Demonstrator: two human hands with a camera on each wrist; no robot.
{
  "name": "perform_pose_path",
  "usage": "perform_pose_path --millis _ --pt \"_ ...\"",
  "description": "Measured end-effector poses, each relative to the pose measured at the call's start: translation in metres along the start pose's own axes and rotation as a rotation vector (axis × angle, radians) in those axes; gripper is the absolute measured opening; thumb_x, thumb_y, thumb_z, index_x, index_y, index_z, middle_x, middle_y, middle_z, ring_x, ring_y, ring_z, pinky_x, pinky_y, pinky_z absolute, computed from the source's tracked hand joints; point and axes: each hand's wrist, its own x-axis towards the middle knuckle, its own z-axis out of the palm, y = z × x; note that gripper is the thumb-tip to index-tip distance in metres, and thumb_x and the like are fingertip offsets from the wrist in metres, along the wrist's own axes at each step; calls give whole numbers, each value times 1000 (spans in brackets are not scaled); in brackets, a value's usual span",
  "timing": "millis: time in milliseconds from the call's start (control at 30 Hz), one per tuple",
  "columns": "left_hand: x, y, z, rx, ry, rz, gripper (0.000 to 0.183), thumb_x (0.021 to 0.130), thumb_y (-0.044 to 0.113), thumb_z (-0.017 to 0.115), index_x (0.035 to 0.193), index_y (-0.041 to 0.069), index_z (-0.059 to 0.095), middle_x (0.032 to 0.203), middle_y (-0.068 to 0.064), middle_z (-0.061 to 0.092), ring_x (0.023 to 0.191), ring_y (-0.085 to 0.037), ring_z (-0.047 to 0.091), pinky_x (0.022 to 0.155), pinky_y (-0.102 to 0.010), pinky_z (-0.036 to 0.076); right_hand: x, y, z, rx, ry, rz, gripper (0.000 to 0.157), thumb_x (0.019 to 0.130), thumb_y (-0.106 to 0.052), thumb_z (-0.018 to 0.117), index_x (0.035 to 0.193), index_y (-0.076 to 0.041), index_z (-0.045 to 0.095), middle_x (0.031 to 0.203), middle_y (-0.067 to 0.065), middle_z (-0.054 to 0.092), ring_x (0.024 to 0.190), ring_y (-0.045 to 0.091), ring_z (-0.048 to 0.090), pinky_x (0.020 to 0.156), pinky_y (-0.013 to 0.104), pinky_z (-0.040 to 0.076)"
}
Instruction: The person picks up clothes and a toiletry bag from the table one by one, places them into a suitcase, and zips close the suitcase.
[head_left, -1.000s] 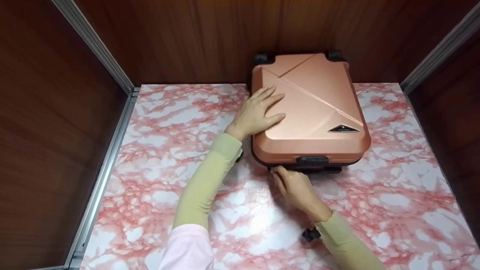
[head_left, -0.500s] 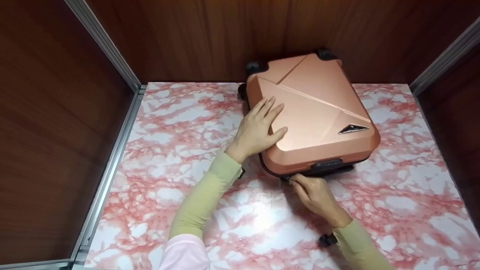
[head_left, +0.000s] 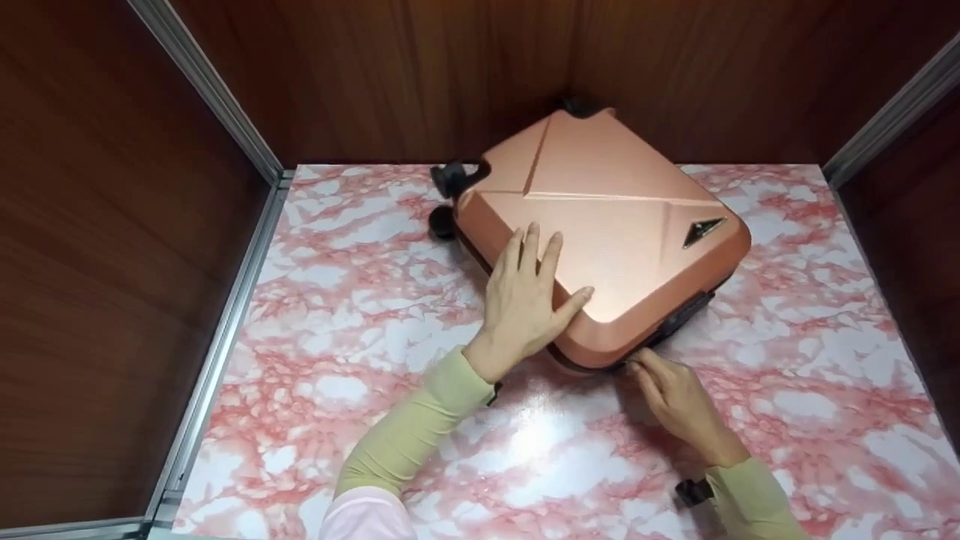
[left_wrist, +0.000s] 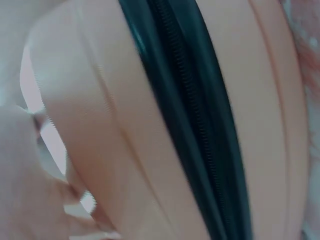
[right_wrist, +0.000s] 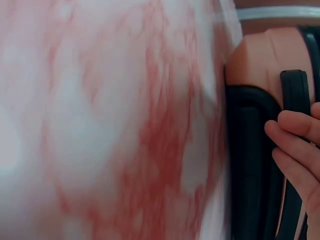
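Note:
A rose-gold hard-shell suitcase [head_left: 592,247] lies flat and turned askew on the tabletop. My left hand [head_left: 521,304] rests on its left edge in the head view, fingers spread over the shell. My right hand [head_left: 682,401] is at the front corner seam, thumb and fingers curled to pinch what appears to be the zipper pull, itself hidden by the fingertips. Between black trims, the zipper [left_wrist: 187,85] runs along the side in the left wrist view. Fingers [right_wrist: 297,142] of the right hand show beside the black side handle [right_wrist: 295,92] in the right wrist view.
The red-and-white marbled tabletop [head_left: 337,390] extends around the suitcase. Dark wooden panels [head_left: 375,75] stand at the back and both sides, with a metal frame strip [head_left: 217,360] along the left. Black suitcase wheels [head_left: 450,180] stick out near the back panel.
The suitcase has turned counterclockwise, its wheeled end swinging left and its handle end toward the right. Both hands moved with it, the right hand going rightward, the left slightly nearer the front.

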Motion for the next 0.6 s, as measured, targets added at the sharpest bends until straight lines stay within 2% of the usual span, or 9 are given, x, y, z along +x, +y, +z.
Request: perform_pose_path --millis 167,300,433,500,600 --pt "-3 15 -4 173 -80 -33 111 85 91 23 160 11 32 157 -22 35 143 -35 34 117 -41 26 1 17 -14 -24 30 151 15 96 9 57 99 -4 65 81 2 64 68 15 57 59 34 49" --pt "0 24 -6 264 -131 0 115 81 94 32 162 13 27 156 -22 35 138 -31 37 116 -40 29 15 37 -27 -45 83 281 15 101 3 53 106 -1 66 87 13 68 74 26 62 64 44 50" --pt "5 28 -3 296 -106 62 101 86 77 57 161 14 30 156 -21 36 135 -28 40 117 -37 26 36 60 -39 -83 135 319 14 105 -5 51 105 0 64 82 17 65 73 32 59 67 50 46" --pt "8 28 -1 298 -66 90 93 87 65 68 159 16 35 154 -19 40 132 -27 42 119 -35 23 47 71 -44 -99 142 319 14 105 -5 50 100 1 61 76 17 61 68 33 55 63 50 43" --pt "17 22 1 263 -5 135 79 87 45 77 155 19 44 147 -14 48 128 -26 47 118 -35 25 64 84 -49 -113 140 317 15 105 -6 49 97 2 59 76 21 61 68 39 58 62 53 44"
